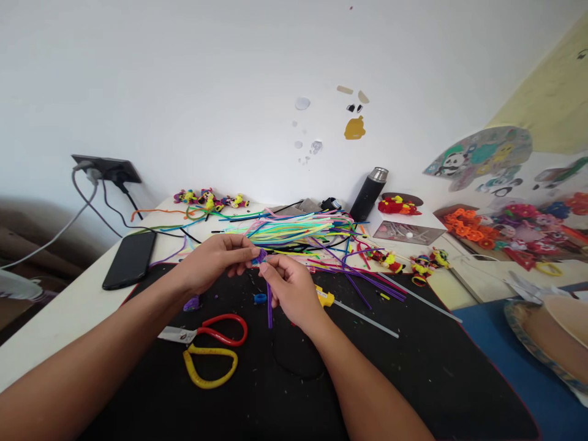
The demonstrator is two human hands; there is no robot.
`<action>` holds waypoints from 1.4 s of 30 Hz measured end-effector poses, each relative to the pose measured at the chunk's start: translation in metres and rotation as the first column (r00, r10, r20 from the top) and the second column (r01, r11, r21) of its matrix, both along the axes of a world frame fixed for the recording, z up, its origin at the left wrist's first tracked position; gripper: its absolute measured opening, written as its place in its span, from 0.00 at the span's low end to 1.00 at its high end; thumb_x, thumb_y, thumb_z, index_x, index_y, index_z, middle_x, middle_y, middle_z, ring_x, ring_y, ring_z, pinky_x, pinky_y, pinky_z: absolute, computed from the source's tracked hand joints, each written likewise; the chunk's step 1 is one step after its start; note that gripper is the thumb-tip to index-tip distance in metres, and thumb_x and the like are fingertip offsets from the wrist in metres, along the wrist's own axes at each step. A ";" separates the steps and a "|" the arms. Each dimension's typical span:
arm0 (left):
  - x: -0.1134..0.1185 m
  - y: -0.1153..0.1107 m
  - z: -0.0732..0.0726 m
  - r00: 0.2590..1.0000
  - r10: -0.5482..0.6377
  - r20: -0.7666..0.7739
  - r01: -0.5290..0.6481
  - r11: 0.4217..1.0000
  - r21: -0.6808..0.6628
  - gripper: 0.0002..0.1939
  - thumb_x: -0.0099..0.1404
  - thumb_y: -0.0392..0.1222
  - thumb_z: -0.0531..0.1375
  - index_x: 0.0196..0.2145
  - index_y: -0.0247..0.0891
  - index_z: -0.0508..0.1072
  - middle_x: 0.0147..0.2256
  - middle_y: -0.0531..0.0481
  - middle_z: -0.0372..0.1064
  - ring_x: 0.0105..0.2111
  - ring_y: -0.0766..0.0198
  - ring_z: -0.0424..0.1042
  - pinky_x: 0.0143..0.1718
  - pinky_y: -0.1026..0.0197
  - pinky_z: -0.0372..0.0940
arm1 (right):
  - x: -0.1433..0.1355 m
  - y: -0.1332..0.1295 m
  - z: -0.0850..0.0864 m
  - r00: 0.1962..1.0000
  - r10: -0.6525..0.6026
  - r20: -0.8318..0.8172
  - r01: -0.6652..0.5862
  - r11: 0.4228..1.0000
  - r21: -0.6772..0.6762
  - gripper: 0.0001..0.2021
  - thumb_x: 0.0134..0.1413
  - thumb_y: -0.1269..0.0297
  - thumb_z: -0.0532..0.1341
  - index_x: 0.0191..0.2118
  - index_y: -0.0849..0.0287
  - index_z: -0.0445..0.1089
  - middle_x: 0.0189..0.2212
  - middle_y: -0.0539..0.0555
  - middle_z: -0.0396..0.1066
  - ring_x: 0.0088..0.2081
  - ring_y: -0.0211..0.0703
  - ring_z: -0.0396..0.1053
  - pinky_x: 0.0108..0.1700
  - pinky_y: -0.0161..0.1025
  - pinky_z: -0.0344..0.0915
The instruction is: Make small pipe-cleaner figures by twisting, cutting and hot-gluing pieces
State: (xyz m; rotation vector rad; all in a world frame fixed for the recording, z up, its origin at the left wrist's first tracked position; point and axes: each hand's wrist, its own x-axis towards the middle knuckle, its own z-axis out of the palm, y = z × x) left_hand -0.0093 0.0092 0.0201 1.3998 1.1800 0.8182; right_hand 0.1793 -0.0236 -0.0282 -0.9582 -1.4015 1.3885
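Between the fingertips of my left hand (215, 262) and my right hand (294, 291) is a small purple pipe cleaner piece (261, 256), with a bit of blue beside it. Both hands are closed in a pinch on it. A straight purple stem (269, 309) hangs down beside my right fingers; whether it joins the piece is hidden. Below lie scissors (215, 340) with one red and one yellow handle. A small blue coil (260, 298) and a purple coil (192, 303) rest on the black mat (367, 373). My right hand partly covers a yellow glue gun (324, 296).
Behind my hands spreads a pile of coloured pipe cleaners (294, 229). A black phone (129, 260) lies left, and a dark thermos (369, 195) leans by the wall. Small finished figures (422, 266) sit right. Clear glue sticks (367, 318) lie on the mat.
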 end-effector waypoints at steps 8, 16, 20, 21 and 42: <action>0.000 -0.002 0.002 0.998 -0.003 0.060 0.008 0.997 -0.079 0.18 0.52 0.54 0.75 0.25 0.38 0.77 0.22 0.52 0.70 0.21 0.67 0.64 0.20 0.68 0.55 | 0.000 -0.001 0.001 1.000 -0.003 -0.004 0.003 1.000 0.000 0.13 0.64 0.51 0.63 0.35 0.56 0.71 0.19 0.42 0.62 0.16 0.33 0.59 0.17 0.31 0.55; 0.001 -0.001 0.001 0.977 -0.028 0.211 0.087 0.957 -0.276 0.21 0.50 0.53 0.76 0.25 0.35 0.74 0.22 0.54 0.66 0.18 0.72 0.60 0.16 0.71 0.49 | 0.000 -0.003 0.002 1.000 -0.019 -0.004 0.019 0.999 0.028 0.14 0.65 0.51 0.64 0.36 0.56 0.71 0.21 0.43 0.63 0.17 0.33 0.60 0.18 0.31 0.55; 0.003 -0.001 -0.002 0.938 -0.044 0.343 0.179 0.910 -0.374 0.19 0.50 0.48 0.76 0.24 0.34 0.72 0.21 0.55 0.64 0.18 0.73 0.57 0.16 0.72 0.47 | 0.001 -0.004 0.003 0.999 0.002 -0.032 -0.001 0.999 0.040 0.15 0.65 0.49 0.64 0.36 0.57 0.72 0.20 0.43 0.65 0.17 0.33 0.60 0.19 0.32 0.54; 0.004 -0.002 -0.003 0.930 -0.044 0.366 0.195 0.901 -0.388 0.19 0.50 0.48 0.76 0.24 0.34 0.72 0.21 0.54 0.64 0.17 0.74 0.57 0.15 0.72 0.47 | 0.001 -0.004 0.004 0.999 0.008 -0.041 -0.006 0.999 0.037 0.15 0.65 0.49 0.64 0.37 0.57 0.72 0.20 0.43 0.65 0.16 0.33 0.60 0.19 0.32 0.55; 0.006 -0.008 -0.004 0.979 -0.058 0.196 0.108 0.961 -0.254 0.27 0.49 0.63 0.76 0.24 0.35 0.74 0.21 0.52 0.68 0.18 0.70 0.61 0.17 0.69 0.48 | 0.002 -0.001 0.008 0.997 -0.019 -0.073 0.017 0.999 -0.038 0.18 0.59 0.46 0.68 0.40 0.56 0.68 0.16 0.40 0.64 0.15 0.33 0.57 0.18 0.31 0.53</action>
